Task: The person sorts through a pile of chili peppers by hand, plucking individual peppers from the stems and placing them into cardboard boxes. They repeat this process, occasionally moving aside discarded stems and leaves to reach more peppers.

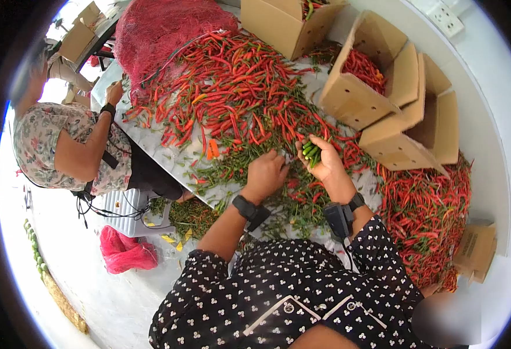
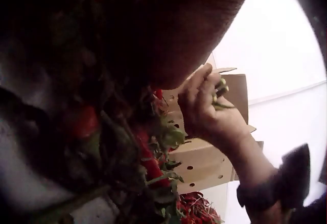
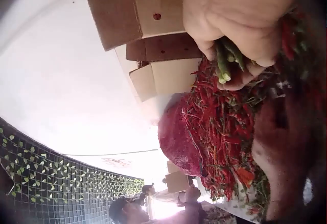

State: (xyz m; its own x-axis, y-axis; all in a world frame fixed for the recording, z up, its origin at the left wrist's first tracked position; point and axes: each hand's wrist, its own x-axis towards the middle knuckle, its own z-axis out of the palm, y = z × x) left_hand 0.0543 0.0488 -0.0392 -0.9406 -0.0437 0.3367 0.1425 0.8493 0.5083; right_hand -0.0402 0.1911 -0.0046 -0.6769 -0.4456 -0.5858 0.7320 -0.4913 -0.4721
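Note:
My right hand [image 1: 328, 165] grips a small bunch of green chillies [image 1: 312, 152], their cut-looking ends poking out past the fingers. Close up in the right wrist view, the same green chillies [image 3: 223, 65] sit between thumb and fingers. Down at the near side of the heap of red chillies [image 1: 238, 93], my left hand [image 1: 264, 176] reaches in among green chillies and stems [image 1: 226, 157], back of the hand up. Its fingertips are hidden, and I cannot tell whether they hold anything. Red chillies [image 2: 148, 157] and leafy bits lie right by it in the left wrist view.
Open cardboard boxes [image 1: 348, 99] stand along the right, one with red chillies inside. More red chillies [image 1: 424, 215] are heaped at the right. A red mesh sack [image 1: 162, 35] lies at the back. At the left, another person [image 1: 75, 139] works over the table.

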